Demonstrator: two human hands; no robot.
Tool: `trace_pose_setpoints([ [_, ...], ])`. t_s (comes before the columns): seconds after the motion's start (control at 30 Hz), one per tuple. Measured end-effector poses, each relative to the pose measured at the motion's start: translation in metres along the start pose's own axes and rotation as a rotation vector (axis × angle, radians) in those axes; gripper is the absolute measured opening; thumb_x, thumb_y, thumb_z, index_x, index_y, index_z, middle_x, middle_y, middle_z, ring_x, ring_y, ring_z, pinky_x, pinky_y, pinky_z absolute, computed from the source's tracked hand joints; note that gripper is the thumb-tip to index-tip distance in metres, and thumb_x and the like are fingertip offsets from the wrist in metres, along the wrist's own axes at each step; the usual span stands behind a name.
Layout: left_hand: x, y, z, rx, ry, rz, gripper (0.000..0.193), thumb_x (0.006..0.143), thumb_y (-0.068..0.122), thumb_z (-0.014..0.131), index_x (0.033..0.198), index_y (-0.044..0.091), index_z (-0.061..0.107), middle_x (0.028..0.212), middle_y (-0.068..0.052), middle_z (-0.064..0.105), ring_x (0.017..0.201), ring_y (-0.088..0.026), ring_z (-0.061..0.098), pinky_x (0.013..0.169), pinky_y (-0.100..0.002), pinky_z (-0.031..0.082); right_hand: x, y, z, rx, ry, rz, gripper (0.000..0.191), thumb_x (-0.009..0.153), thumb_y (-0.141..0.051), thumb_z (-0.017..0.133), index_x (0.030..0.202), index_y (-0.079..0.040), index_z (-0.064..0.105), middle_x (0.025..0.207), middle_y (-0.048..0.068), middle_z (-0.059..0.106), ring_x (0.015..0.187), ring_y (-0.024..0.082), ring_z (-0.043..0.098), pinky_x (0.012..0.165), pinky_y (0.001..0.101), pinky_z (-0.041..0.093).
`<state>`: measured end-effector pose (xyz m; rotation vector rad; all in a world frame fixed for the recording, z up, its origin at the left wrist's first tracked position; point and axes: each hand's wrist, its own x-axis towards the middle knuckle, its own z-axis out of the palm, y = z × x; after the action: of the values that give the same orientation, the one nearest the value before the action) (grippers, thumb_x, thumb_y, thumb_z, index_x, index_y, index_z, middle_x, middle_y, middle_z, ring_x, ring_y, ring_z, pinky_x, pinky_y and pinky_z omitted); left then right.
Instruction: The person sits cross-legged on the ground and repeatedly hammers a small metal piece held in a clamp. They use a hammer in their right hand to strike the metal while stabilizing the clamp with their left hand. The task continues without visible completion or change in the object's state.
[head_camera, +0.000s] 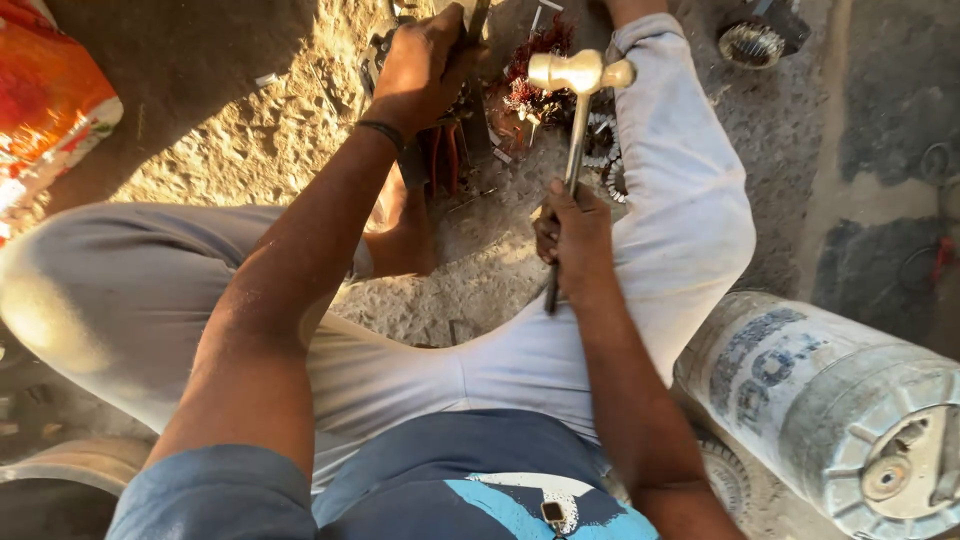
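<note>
My right hand (573, 240) grips the thin metal handle of a hammer (580, 75), whose pale head is raised above a motor part with reddish copper windings (530, 70) on the ground. My left hand (425, 65) is closed around a dark chisel-like tool (474, 22) held upright against that part. A black band sits on my left wrist. I sit with my knees spread, the work lying between my legs.
A dusty white plastic canister (830, 400) lies on its side at the right. An orange and white sack (50, 100) is at the upper left. A round metal part (750, 42) lies at the top right on the sandy concrete floor.
</note>
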<state>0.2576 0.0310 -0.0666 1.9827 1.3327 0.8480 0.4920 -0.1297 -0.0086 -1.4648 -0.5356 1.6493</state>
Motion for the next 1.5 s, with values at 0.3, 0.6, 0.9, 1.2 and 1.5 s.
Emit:
trace_pose_setpoints([
  [0.3, 0.001, -0.006, -0.007, -0.194, 0.131, 0.149, 0.015, 0.106, 0.013, 0.076, 0.113, 0.002, 0.068, 0.104, -0.011, 0.078, 0.091, -0.025, 0.077, 0.079, -0.039, 0.063, 0.019, -0.010, -0.024, 0.196, -0.059, -0.024, 0.035, 0.107, -0.033, 0.058, 0.082, -0.012, 0.045, 0.059, -0.002, 0.036, 0.041, 0.009, 0.034, 0.035, 0.0266, 0.028],
  [0.6, -0.005, -0.004, -0.008, -0.064, 0.053, 0.048, 0.017, 0.108, 0.018, 0.075, 0.112, 0.005, 0.065, 0.098, -0.013, 0.076, 0.088, -0.027, 0.078, 0.071, -0.041, 0.061, 0.012, -0.010, -0.016, 0.159, -0.071, -0.007, 0.038, 0.105, -0.037, 0.062, 0.080, -0.013, 0.047, 0.059, -0.002, 0.037, 0.042, 0.009, 0.036, 0.036, 0.0259, 0.029],
  [0.9, -0.005, -0.010, -0.004, -0.045, -0.001, 0.162, 0.020, 0.110, 0.020, 0.074, 0.119, 0.006, 0.064, 0.102, -0.014, 0.077, 0.092, -0.029, 0.078, 0.079, -0.042, 0.063, 0.012, -0.012, -0.014, 0.088, -0.054, -0.093, 0.038, 0.104, -0.038, 0.063, 0.079, -0.014, 0.049, 0.058, -0.003, 0.038, 0.041, 0.007, 0.037, 0.035, 0.0251, 0.031],
  [1.2, -0.006, -0.012, 0.005, 0.106, -0.184, -0.328, 0.047, 0.102, 0.042, 0.072, 0.134, 0.012, 0.058, 0.106, -0.024, 0.064, 0.085, -0.035, 0.071, 0.068, -0.044, 0.062, 0.004, -0.044, -0.046, -0.112, 0.178, -0.485, 0.032, 0.105, -0.038, 0.059, 0.088, -0.012, 0.052, 0.069, -0.001, 0.049, 0.051, 0.009, 0.042, 0.042, 0.0287, 0.037],
  [1.5, -0.009, -0.008, 0.002, 0.117, 0.026, 0.246, 0.028, 0.109, 0.032, 0.071, 0.121, 0.008, 0.064, 0.103, -0.017, 0.074, 0.085, -0.036, 0.074, 0.069, -0.044, 0.061, -0.081, -0.179, -0.102, -0.290, 0.323, -0.838, 0.033, 0.108, -0.040, 0.056, 0.092, -0.011, 0.054, 0.066, -0.003, 0.045, 0.048, 0.008, 0.040, 0.038, 0.0258, 0.033],
])
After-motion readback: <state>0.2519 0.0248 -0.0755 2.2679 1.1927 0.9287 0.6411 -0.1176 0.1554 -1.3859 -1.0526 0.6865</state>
